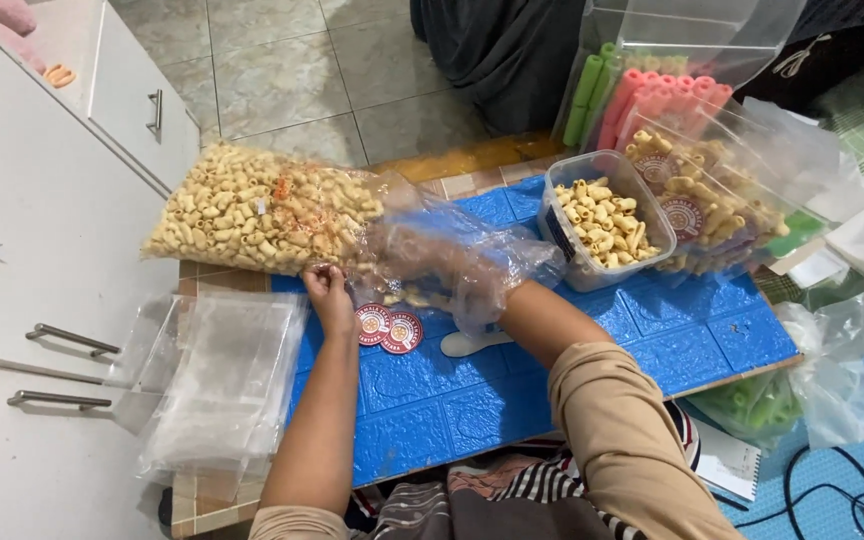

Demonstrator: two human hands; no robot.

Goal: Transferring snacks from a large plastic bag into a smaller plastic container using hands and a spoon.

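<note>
Head view, looking down. Nearest: both forearms reach forward over the blue desk [432, 420]. Stack of empty clear bags [217, 385] lies at the desk's left edge, beside the left arm, likely kept there for easy reach. Two round red stickers [389, 328] lie on the mat just beside the left hand [330, 297]. Left hand: palm down, fingers curled, grip pinched on the mouth edge of the big snack bag [257, 210], apparently holding it open. Right hand [432, 262]: covered in a loose plastic glove, pushed into the bag's mouth, wrist bent left; cannot tell whether its grip is open or closed. Snack bag lies on its side, across the desk's far left corner. Further right: clear tub [602, 225] of snacks, touching filled packets [712, 205]. Farthest: pink and green tubes [642, 95] in a bag.
</note>
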